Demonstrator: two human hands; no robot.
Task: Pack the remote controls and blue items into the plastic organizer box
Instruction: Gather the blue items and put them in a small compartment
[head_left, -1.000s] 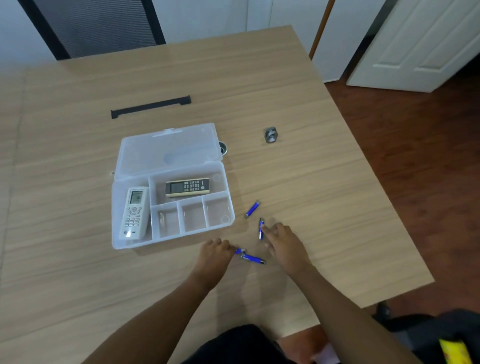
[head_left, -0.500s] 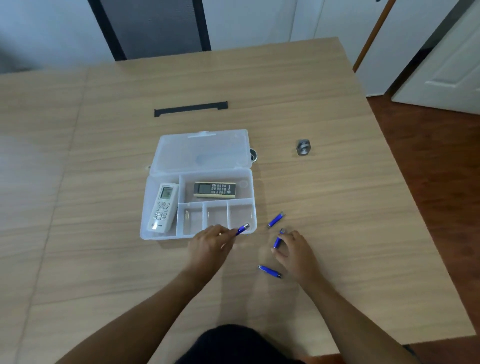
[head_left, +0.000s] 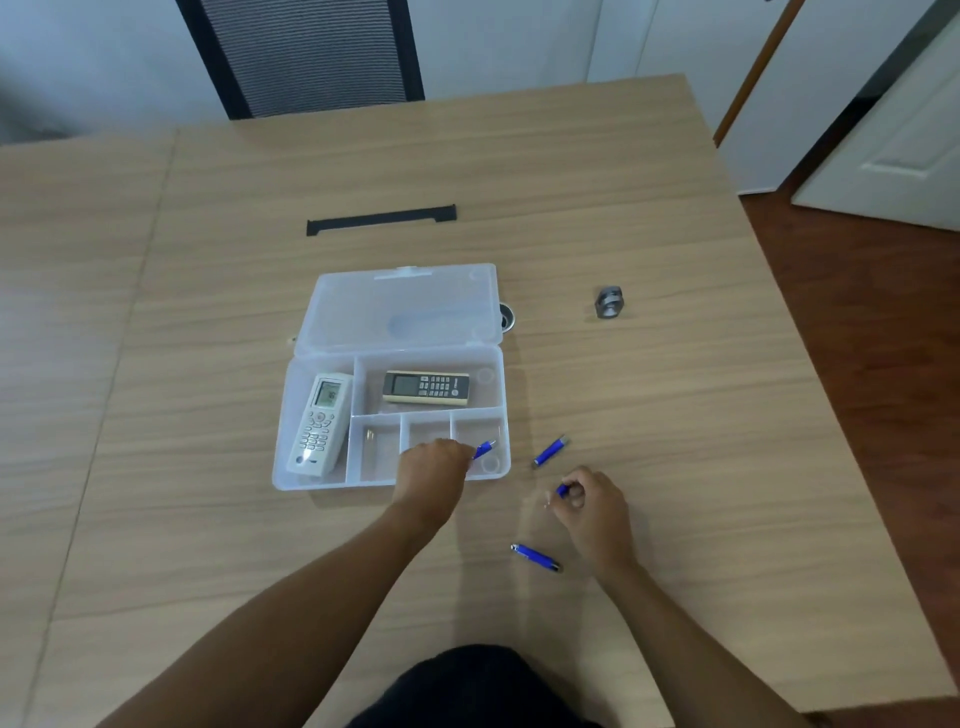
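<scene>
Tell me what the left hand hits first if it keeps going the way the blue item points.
Likely the far right wall of the organizer box; the left hand holds its blue item over the right small compartment. Height is unclear.

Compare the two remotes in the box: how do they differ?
The white remote lies lengthwise in the tall left compartment; the dark remote lies crosswise in the wide upper one. The white one looks longer and rounded, the dark one boxier with a cream edge. Both lie face up in the organizer box.
</scene>
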